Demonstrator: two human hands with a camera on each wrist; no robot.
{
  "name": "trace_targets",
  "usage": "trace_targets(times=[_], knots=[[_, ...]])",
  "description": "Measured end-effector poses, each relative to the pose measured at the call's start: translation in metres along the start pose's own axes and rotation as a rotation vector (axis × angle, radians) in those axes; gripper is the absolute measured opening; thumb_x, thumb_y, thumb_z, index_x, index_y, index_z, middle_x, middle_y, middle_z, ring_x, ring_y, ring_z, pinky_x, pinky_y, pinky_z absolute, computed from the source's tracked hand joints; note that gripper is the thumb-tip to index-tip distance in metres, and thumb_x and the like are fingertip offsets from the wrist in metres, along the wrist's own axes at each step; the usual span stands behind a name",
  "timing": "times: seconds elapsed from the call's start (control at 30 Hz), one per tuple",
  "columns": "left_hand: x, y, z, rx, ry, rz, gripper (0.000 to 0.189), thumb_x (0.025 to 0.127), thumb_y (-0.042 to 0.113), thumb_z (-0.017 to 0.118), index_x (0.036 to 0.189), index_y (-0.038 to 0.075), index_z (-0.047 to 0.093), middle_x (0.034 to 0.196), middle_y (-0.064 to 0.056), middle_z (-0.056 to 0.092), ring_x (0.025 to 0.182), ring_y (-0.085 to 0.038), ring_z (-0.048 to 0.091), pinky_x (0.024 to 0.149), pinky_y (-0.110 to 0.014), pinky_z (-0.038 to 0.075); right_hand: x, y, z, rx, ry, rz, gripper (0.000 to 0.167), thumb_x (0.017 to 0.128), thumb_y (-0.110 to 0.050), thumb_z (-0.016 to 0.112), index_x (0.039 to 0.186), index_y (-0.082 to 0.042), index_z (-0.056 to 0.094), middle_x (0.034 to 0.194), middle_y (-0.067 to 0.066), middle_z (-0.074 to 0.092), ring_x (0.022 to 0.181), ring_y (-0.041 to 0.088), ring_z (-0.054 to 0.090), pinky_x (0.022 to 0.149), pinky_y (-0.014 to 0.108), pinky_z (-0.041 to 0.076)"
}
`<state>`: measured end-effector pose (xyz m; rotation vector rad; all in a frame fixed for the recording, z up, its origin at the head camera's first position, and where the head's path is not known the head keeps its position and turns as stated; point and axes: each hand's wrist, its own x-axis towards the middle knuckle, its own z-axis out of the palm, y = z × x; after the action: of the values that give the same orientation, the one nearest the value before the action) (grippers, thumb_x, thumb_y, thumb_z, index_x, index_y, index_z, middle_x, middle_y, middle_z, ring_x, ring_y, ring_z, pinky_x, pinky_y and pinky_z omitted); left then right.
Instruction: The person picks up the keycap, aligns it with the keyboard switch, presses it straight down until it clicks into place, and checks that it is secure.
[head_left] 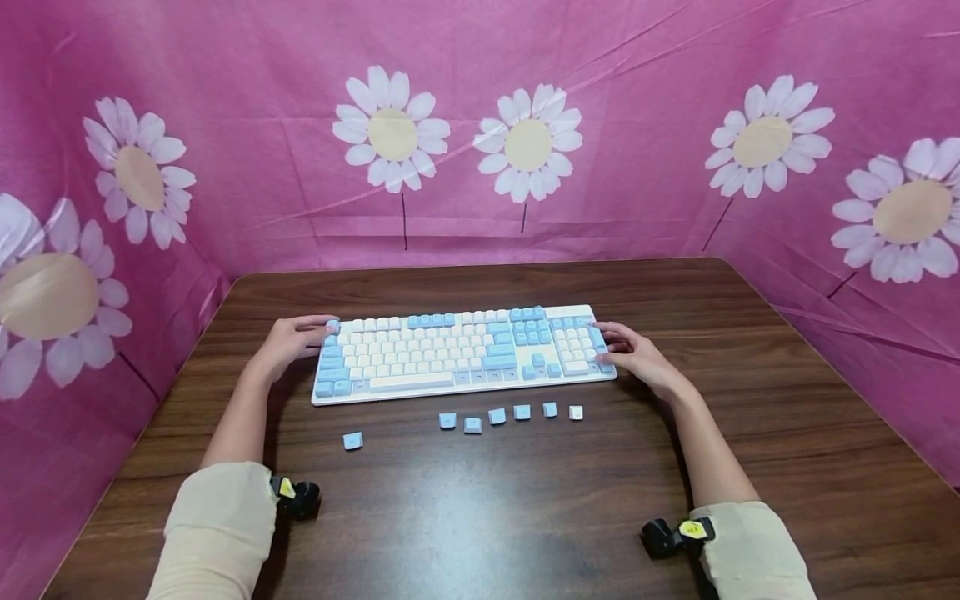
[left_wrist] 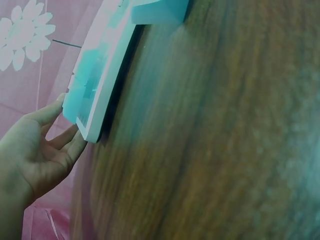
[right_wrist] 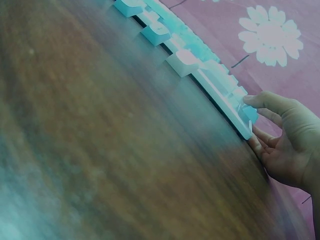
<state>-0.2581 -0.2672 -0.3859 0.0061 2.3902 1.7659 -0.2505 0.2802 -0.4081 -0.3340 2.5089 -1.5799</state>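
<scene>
A white and light-blue keyboard [head_left: 420, 350] lies on the wooden table, slightly slanted. My left hand [head_left: 291, 343] grips its left end, thumb over the edge keys and fingers along the side. At the number-pad end, my right hand [head_left: 633, 358] holds the other side, its thumb on top at the corner. In the left wrist view, the left hand [left_wrist: 42, 155] has its fingers at the keyboard's corner [left_wrist: 95, 115]. The right wrist view has the right hand [right_wrist: 287, 140] with fingertips under the edge. Bare spots show in the keyboard's bottom row, right of the space bar.
Several loose keycaps lie in front of the keyboard: a blue keycap [head_left: 352, 440] off to the left, a row with another blue keycap [head_left: 472, 426], and a white keycap [head_left: 576, 412] at the right end. Pink flowered cloth [head_left: 465, 225] surrounds the brown table [head_left: 450, 517].
</scene>
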Motion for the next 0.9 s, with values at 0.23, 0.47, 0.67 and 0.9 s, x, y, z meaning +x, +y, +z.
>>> trace_targets(times=[0.23,0.47,0.67,0.9], knots=[[-0.001,-0.002,-0.002,-0.012,0.008,-0.021,0.053,0.092,0.025,0.059,0.133,-0.005,0.043,0.115,-0.012,0.057,0.085,-0.005,0.058,0.077,-0.025,0.048,0.000,-0.003,0.001,0.021,-0.003,0.008,0.059,0.086,-0.009,0.064,0.139,-0.004,0.037,0.131,0.022,0.037,0.107,0.027,0.040,0.083,0.026,0.035],[-0.001,0.000,0.000,-0.006,0.022,-0.006,0.050,0.091,0.021,0.060,0.130,-0.008,0.046,0.107,-0.008,0.061,0.082,-0.005,0.059,0.075,-0.025,0.049,-0.009,-0.027,0.005,0.039,-0.013,0.023,0.059,0.086,-0.003,0.062,0.137,0.003,0.035,0.130,0.027,0.036,0.108,0.033,0.039,0.082,0.025,0.034],[-0.001,0.001,0.002,0.001,0.025,0.007,0.046,0.092,0.016,0.057,0.128,-0.011,0.045,0.109,-0.015,0.060,0.080,-0.005,0.059,0.074,-0.026,0.049,-0.013,-0.035,0.008,0.027,-0.015,0.028,0.058,0.086,-0.003,0.061,0.137,0.004,0.035,0.130,0.028,0.036,0.109,0.034,0.038,0.083,0.026,0.033],[0.001,0.001,0.003,0.022,0.028,0.006,0.044,0.094,0.015,0.054,0.128,-0.010,0.046,0.116,-0.022,0.056,0.079,-0.004,0.058,0.073,-0.023,0.049,-0.008,-0.023,0.003,0.019,-0.014,0.022,0.060,0.086,-0.007,0.063,0.139,0.000,0.035,0.131,0.026,0.035,0.110,0.034,0.038,0.082,0.026,0.035]])
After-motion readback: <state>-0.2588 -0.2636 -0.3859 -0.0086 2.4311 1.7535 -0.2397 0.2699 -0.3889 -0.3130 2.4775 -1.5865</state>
